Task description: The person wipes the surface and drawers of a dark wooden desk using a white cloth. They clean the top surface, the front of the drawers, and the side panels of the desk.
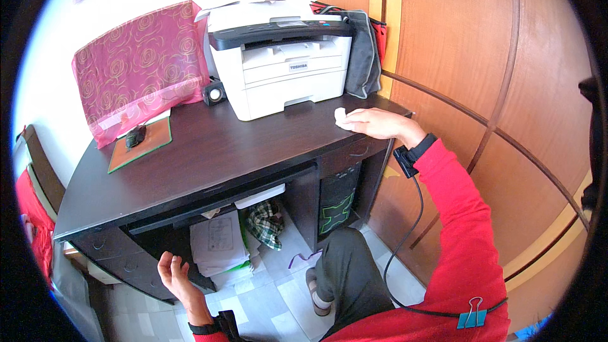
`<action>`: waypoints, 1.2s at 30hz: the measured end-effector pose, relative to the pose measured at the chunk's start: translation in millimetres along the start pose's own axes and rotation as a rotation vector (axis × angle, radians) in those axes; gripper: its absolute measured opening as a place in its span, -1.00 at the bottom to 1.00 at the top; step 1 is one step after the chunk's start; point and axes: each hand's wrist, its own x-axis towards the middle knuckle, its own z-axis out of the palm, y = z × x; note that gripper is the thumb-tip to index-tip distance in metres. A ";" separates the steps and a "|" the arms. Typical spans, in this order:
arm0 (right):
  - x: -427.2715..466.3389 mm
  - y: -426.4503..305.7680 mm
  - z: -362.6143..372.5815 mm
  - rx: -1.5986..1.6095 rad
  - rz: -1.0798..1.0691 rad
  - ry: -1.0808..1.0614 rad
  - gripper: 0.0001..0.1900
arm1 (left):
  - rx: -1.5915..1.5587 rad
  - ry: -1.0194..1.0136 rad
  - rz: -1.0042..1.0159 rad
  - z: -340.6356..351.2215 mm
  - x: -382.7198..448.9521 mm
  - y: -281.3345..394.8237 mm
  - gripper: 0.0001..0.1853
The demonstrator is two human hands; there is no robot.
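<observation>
My right hand (380, 122) is at the right end of a dark wooden desk (228, 137), its fingers closed on a crumpled white cloth or tissue (341, 118) at the desktop. Just behind it stands a white multifunction printer (289, 66) with a black control panel. Lower left, my left hand (178, 278) is raised in front of the desk's open lower part, fingers apart and slightly curled, holding nothing. A black mouse (136, 137) lies on an orange mouse pad (147, 145) at the desk's left.
A pink patterned cover (142, 66) drapes a monitor-like shape beside a small speaker (214, 92). A grey bag (363, 54) stands right of the printer. Below are paper stacks (219, 242), a checked cloth (266, 223) and a computer tower (338, 199). Wooden panels (451, 33) border the right.
</observation>
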 end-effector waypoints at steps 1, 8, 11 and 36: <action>-4.8 10.7 -1.2 -0.013 0.040 0.027 -0.51 | 0.007 0.012 0.003 0.3 -0.7 -0.9 -0.69; -32.6 70.0 -11.5 -0.014 0.273 0.169 -0.64 | 0.018 0.004 -0.010 0.8 -0.3 -2.3 -0.69; -43.5 81.8 -10.7 -0.151 0.333 0.279 -0.66 | 0.022 0.001 -0.008 -0.9 0.8 -2.2 -0.69; -44.0 16.9 139.6 0.182 0.189 1.097 -0.78 | 0.070 -0.022 -0.022 2.4 1.3 -15.6 -0.69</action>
